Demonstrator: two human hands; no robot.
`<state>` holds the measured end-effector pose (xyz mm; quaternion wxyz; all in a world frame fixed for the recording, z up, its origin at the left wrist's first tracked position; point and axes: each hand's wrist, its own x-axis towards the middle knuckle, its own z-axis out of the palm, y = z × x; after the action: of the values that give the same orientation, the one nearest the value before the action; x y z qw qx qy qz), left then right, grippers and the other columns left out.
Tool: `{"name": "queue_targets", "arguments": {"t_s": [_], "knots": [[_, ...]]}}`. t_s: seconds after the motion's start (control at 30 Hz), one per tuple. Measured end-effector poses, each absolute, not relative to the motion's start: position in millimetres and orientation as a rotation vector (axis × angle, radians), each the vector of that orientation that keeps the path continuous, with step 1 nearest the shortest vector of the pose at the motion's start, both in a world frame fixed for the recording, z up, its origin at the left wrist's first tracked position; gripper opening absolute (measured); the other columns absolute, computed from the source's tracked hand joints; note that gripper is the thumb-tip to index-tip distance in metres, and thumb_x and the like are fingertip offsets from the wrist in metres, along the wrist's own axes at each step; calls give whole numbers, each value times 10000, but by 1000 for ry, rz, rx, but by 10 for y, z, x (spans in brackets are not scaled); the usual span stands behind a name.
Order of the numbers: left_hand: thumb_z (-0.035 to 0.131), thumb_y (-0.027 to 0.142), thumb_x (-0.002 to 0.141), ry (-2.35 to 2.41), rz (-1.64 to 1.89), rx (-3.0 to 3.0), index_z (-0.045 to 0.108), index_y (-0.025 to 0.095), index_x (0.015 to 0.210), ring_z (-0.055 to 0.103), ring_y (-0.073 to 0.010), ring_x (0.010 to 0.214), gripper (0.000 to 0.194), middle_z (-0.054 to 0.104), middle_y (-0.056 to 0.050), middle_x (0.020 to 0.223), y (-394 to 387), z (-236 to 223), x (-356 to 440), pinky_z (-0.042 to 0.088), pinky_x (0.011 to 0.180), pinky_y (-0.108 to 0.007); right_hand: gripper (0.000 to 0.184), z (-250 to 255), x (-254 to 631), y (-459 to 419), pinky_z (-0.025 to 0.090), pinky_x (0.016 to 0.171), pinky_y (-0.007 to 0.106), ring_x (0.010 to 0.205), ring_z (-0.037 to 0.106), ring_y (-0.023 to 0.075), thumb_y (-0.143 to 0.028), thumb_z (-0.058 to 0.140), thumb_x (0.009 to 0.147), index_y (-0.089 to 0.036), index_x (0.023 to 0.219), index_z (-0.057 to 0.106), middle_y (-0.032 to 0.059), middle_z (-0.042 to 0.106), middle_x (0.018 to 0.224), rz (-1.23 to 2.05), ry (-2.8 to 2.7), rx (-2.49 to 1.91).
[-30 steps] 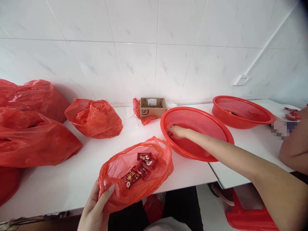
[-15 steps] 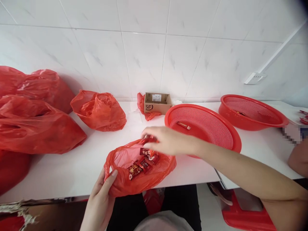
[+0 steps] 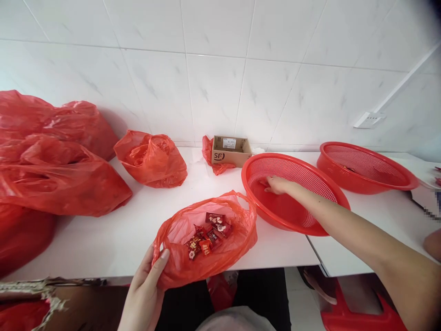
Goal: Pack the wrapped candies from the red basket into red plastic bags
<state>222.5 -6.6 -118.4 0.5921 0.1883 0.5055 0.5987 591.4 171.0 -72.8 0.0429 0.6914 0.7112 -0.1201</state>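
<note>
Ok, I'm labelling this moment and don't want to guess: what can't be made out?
All in the head view:
- Right hand, in the near basket: too small and partly self-hidden to tell if it grips anything.
- Far basket: its near side hides most of the inside.
- Red bags at left: plastic hides the contents; the left edge cuts them off.
- Box label: print too small.

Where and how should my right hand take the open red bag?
Take the open bag probably by the loop on its right, from above: it arches up, the nearer basket crowds that side, and your left hand holds the other end.
</note>
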Motion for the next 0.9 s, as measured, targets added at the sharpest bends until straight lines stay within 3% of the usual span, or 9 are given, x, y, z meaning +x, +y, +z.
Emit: {"name": "queue_targets", "arguments": {"t_s": [0.07,0.17,0.3,0.43,0.57,0.67,0.9], "knots": [[792,370,701,1176,1409,434,693,272,1171,590,-275,1181,490,679,-40,1226,-69,-1208,2202,533,929,-311,210,-750,5924,1681,544,762,319,873,630,152,-330,569,943,-175,1071,627,63,640,1064,-456,2180,2067],[801,374,690,1180,1432,437,715,265,1116,589,-270,1174,448,691,-37,1199,-66,-1240,2160,556,871,-285,107,-574,5890,1725,468,665,262,727,618,134,-258,609,901,-155,888,635,56,656,840,-504,2267,2078],[828,399,643,1212,1421,470,748,233,1025,620,-257,1103,424,728,-43,1091,-52,-1244,2120,563,791,-234,194,-151,5592,1605,454,683,276,757,627,149,-317,583,891,-185,1031,560,59,665,972,-532,2531,2173],[841,408,618,1250,1447,491,766,212,932,657,-206,970,378,742,-30,959,-32,-1246,2075,545,748,-179,234,24,4961,1110,482,687,286,774,643,158,-366,585,877,-236,1070,564,31,675,1001,-958,2909,1802],[818,413,656,1220,1453,539,747,216,941,655,-158,813,354,721,-18,891,-25,-1245,2026,541,692,-174,131,-216,4501,798,455,710,299,875,637,201,-249,582,873,-221,999,606,47,692,985,-667,2951,1551],[803,416,679,1215,1436,582,736,213,959,640,-160,805,353,707,-24,895,-34,-1222,2017,529,659,-174,111,-486,4438,803,441,723,322,884,637,223,-204,563,884,-199,984,610,59,699,963,-444,2986,1439],[782,420,706,1221,1417,640,735,228,996,615,-161,859,351,694,-21,960,-80,-1201,2050,514,681,-171,143,-792,4425,721,461,783,336,930,617,205,-91,534,874,-194,955,589,64,676,1003,-524,3070,1316]]}}
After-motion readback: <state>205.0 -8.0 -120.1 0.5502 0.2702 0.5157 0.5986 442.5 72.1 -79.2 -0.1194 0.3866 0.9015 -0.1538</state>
